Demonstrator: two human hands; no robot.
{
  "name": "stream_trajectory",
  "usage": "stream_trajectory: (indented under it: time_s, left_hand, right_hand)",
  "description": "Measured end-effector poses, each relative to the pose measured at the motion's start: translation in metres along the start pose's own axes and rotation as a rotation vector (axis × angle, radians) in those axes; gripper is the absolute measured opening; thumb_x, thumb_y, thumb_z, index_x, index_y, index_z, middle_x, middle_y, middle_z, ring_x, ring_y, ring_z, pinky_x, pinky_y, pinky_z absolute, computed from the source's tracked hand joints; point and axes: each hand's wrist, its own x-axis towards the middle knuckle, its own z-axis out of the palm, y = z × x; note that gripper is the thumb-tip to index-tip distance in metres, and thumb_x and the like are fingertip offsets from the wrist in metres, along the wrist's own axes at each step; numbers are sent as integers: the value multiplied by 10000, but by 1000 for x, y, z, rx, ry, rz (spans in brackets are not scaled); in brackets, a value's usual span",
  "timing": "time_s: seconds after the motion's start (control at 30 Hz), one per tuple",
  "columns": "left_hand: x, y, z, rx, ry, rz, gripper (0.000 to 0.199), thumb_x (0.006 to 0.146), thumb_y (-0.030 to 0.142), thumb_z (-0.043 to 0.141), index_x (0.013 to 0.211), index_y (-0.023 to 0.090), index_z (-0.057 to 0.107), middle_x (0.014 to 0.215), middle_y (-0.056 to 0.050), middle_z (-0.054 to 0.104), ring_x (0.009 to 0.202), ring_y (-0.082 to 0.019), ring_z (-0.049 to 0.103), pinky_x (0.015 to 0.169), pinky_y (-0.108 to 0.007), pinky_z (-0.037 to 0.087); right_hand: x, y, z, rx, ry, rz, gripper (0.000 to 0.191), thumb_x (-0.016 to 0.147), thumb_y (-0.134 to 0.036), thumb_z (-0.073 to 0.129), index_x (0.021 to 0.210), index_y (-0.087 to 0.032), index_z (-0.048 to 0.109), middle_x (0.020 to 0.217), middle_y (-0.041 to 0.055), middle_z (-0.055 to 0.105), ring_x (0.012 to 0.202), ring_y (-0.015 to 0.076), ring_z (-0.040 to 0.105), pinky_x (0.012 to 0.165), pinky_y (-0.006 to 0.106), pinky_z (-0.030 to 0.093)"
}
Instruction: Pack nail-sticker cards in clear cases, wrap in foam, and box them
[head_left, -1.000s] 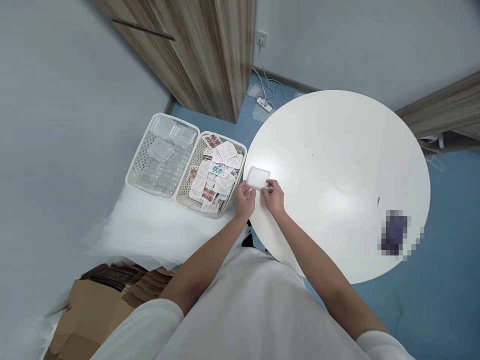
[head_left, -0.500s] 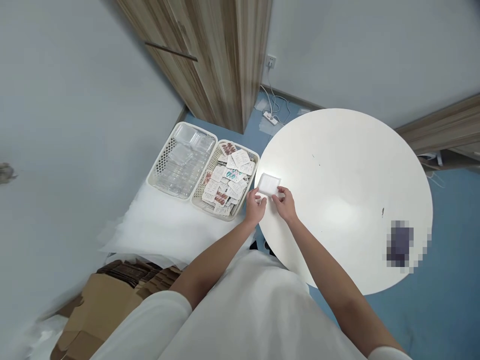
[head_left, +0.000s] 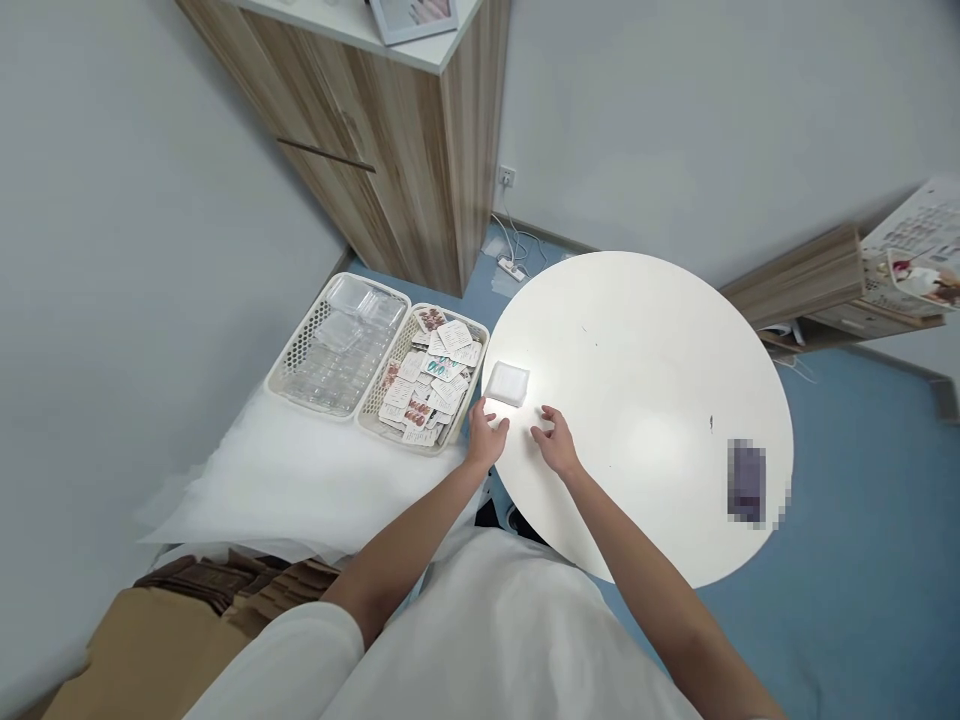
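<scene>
A small clear, whitish plastic case (head_left: 508,384) lies flat near the left edge of the round white table (head_left: 630,350). Just below it is my left hand (head_left: 487,438), thumb and fingers apart, holding nothing. To the right, my right hand (head_left: 556,441) hovers over the tabletop, its fingers parted and nothing between them. Beside the table on the left, one basket (head_left: 481,345) holds a pile of printed cards (head_left: 431,385). A second basket (head_left: 271,380) holds stacked clear plastic cases (head_left: 345,340).
A dark, pixelated object (head_left: 747,481) sits at the table's right side. White foam sheeting (head_left: 300,480) lies below the baskets, with brown cardboard (head_left: 150,650) beneath. Behind stands a wooden cabinet (head_left: 375,150). A power strip (head_left: 511,269) is on the floor.
My right hand has come away from the case and moved down and right. My left hand is also slightly clear of it. The view has shifted, showing the cabinet top and a shelf at right.
</scene>
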Motion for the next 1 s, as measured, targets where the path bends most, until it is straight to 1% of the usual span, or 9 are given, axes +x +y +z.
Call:
stream_trajectory:
  time_s: [0.13, 0.27, 0.37, 0.5, 0.63, 0.7, 0.8, 0.9, 1.0]
  left_hand:
    - [-11, -4, 7, -25, 15, -1, 610, 772, 272, 547, 1305, 241, 252, 1342, -128, 272, 1072, -180, 500, 784, -269, 471]
    - [-33, -12, 13, -39, 54, -1, 595, 775, 281, 549, 1301, 238, 274, 1366, -125, 249, 1075, -178, 507, 802, -275, 470]
    - [-56, -19, 14, -33, 28, -20, 542, 761, 294, 567, 1255, 210, 362, 1328, -133, 346, 1022, -184, 545, 787, -282, 476]
    - [-92, -31, 11, 15, -68, -55, 437, 710, 320, 619, 1106, 172, 507, 1151, -123, 546, 933, -197, 583, 776, -305, 476]
    - [-129, -39, 5, 41, -107, -93, 420, 666, 367, 645, 1026, 168, 560, 1048, -113, 607, 860, -200, 604, 736, -308, 482]
    - [-148, -40, -1, 44, -77, -82, 413, 654, 384, 647, 1007, 182, 574, 1023, -96, 622, 854, -201, 604, 730, -305, 481]
    - [-173, -39, -18, 70, 11, -34, 412, 669, 395, 623, 1028, 198, 572, 1037, -82, 620, 862, -199, 602, 722, -299, 478]
    - [-196, -41, -43, 149, 133, 34, 408, 713, 390, 575, 1072, 200, 552, 1059, -86, 608, 848, -189, 606, 709, -292, 475]
    - [-221, -44, -74, 262, 263, 88, 415, 744, 383, 538, 1109, 184, 527, 1072, -91, 599, 854, -187, 606, 707, -291, 474]
  right_hand:
    - [-12, 23, -10, 47, -34, 32, 512, 711, -362, 507, 1196, -240, 400, 1133, 73, 497, 662, 129, 550, 674, 350, 486]
    - [-25, 40, -21, 88, -94, 25, 507, 698, -363, 517, 1181, -245, 414, 1072, 55, 530, 648, 117, 547, 653, 335, 489]
    - [-36, 45, -33, 119, -156, 3, 444, 700, -358, 519, 1119, -222, 467, 1013, 57, 558, 647, 123, 562, 648, 330, 492]
    - [-51, 51, -53, 129, -285, -42, 336, 708, -358, 518, 1008, -208, 531, 931, 44, 583, 635, 127, 573, 628, 315, 486]
    - [-59, 61, -64, 119, -373, -67, 318, 699, -372, 523, 969, -205, 542, 851, 28, 579, 624, 129, 566, 600, 298, 469]
    - [-61, 63, -62, 100, -424, -79, 319, 697, -373, 524, 963, -198, 539, 781, 17, 575, 624, 137, 559, 598, 297, 460]
    - [-64, 58, -45, 59, -554, -143, 324, 703, -367, 516, 970, -185, 533, 678, -4, 556, 611, 144, 547, 608, 300, 450]
    - [-71, 47, -18, -1, -675, -260, 316, 712, -366, 508, 969, -184, 533, 623, -24, 531, 595, 140, 535, 619, 300, 447]
    - [-82, 32, 9, -127, -772, -436, 309, 722, -380, 500, 960, -189, 542, 655, -19, 543, 608, 140, 533, 613, 295, 446]
